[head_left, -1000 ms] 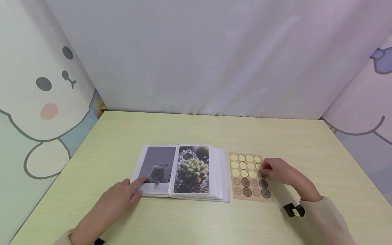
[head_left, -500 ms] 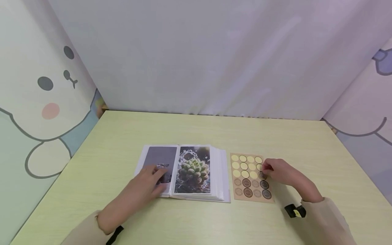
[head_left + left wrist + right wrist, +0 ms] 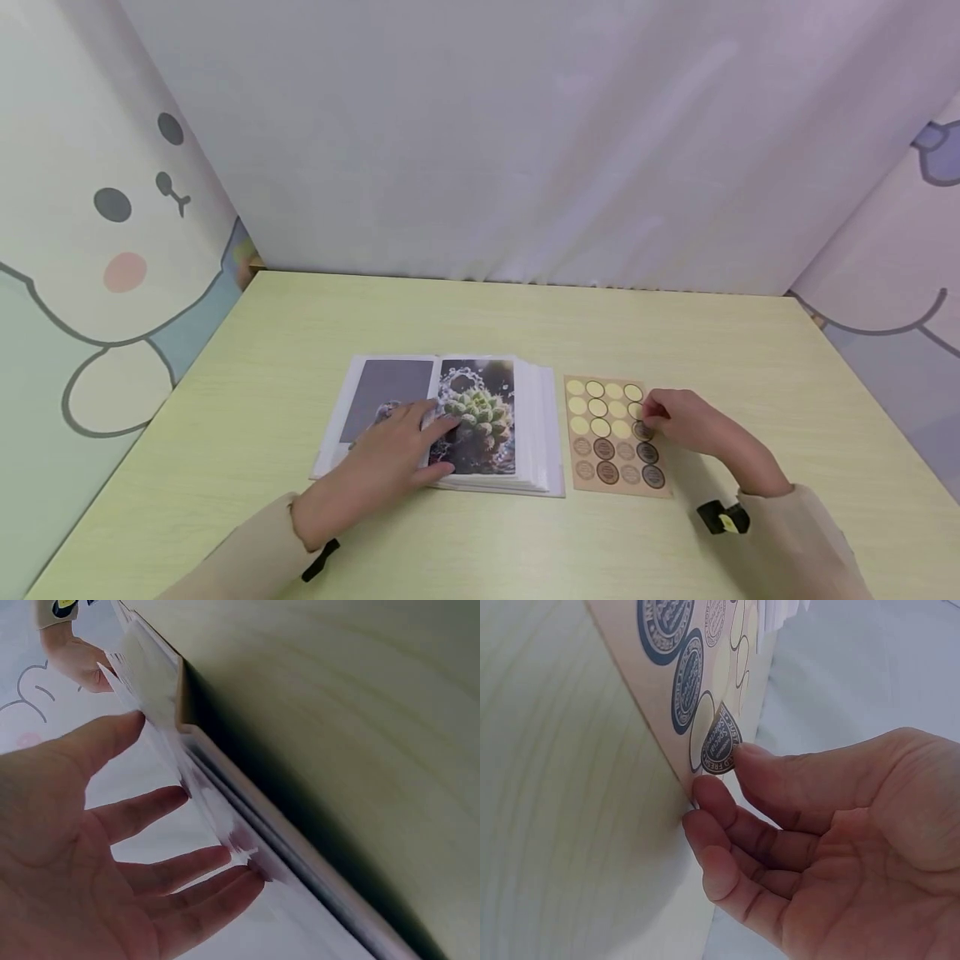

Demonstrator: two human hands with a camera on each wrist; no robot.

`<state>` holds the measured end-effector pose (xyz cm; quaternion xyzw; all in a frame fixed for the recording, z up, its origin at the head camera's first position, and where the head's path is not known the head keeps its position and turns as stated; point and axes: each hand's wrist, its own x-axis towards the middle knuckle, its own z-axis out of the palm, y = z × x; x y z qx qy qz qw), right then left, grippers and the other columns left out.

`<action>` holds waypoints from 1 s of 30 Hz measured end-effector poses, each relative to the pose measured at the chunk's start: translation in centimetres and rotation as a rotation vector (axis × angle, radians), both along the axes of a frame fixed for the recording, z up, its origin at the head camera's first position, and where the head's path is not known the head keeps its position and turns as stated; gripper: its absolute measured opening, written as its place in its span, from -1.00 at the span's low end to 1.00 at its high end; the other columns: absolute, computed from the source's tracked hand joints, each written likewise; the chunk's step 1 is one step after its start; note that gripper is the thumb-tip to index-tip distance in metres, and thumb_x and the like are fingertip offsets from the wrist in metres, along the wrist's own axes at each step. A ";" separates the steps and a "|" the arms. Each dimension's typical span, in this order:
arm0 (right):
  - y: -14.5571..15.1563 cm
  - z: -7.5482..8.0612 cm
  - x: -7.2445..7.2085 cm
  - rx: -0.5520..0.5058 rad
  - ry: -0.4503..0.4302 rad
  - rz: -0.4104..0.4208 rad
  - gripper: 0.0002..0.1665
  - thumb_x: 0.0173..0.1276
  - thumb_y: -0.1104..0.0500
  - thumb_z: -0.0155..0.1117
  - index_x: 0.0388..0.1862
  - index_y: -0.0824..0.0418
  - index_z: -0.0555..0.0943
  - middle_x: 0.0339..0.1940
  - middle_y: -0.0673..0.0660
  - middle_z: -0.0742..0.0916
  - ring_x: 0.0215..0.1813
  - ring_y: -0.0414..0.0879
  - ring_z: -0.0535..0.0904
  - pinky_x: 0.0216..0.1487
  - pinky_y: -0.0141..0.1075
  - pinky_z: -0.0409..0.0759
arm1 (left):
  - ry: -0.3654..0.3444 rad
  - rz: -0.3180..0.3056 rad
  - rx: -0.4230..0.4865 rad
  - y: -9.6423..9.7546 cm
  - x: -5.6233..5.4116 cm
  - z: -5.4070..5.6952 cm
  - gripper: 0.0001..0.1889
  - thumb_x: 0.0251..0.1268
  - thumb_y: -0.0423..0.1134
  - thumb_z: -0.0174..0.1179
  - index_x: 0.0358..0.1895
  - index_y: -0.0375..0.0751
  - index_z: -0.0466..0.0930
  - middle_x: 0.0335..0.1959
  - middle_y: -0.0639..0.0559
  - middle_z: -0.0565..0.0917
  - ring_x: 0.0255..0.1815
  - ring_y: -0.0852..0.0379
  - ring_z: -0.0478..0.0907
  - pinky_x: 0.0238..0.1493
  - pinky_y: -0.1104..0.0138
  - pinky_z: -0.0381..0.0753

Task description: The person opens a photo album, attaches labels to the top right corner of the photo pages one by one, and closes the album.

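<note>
A photo album [image 3: 542, 433] lies open on the table, a grey cat photo [image 3: 393, 382] on its left page and a cactus photo [image 3: 483, 408] on the right. My left hand [image 3: 386, 457] rests over both pages near the spine with fingers spread, covering part of the cat; fingertips meet the page in the left wrist view. To the album's right lies a brown sheet of round stickers [image 3: 617, 462]. At its right edge my right hand [image 3: 686, 421] pinches a dark round sticker [image 3: 721, 746] between thumb and index finger. That sticker is bent up, partly lifted from the sheet.
The pale wooden table [image 3: 480, 321] runs back to a light curtain [image 3: 480, 150]. Cartoon-printed panels [image 3: 67, 275] stand at both sides. Sheet rows farther from me show pale yellow circles; those nearer show printed stickers.
My left hand has slid right, from the album's left edge across the cat photo to the spine and the cactus photo's edge. My right hand stays at the sticker sheet.
</note>
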<state>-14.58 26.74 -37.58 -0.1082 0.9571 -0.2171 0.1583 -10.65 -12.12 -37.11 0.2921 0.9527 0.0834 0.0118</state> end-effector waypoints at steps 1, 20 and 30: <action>0.0 0.0 0.0 0.000 0.000 0.001 -0.95 0.29 0.35 0.13 -0.38 0.29 0.48 -0.48 0.04 0.55 -0.41 -0.12 0.38 -0.43 -0.32 0.38 | -0.019 0.005 0.001 0.1 0.0 0.0 -0.41 0.19 0.15 0.15 0.25 -0.02 0.40 0.25 -0.24 0.40 0.20 -0.24 0.40 -0.13 -0.11 0.58; -2.6 3.6 -1.7 0.012 0.024 0.161 -0.94 0.32 0.31 0.09 -0.36 0.24 0.49 -0.45 0.02 0.59 -0.42 -0.16 0.39 -0.43 -0.34 0.39 | -0.141 -0.031 0.040 0.4 1.0 -0.2 -0.36 0.33 0.07 0.01 0.34 -0.29 0.26 0.41 -0.29 0.17 0.33 -0.29 0.25 0.18 -0.04 0.41; -12.0 6.2 -4.5 -0.118 0.116 0.313 -0.94 0.33 0.29 0.12 -0.34 0.23 0.53 -0.40 0.04 0.66 -0.39 -0.17 0.49 -0.37 -0.36 0.46 | -0.158 -0.007 0.044 0.7 1.1 -0.2 -0.35 0.32 0.10 0.02 0.33 -0.27 0.27 0.41 -0.28 0.19 0.33 -0.30 0.26 0.18 -0.05 0.41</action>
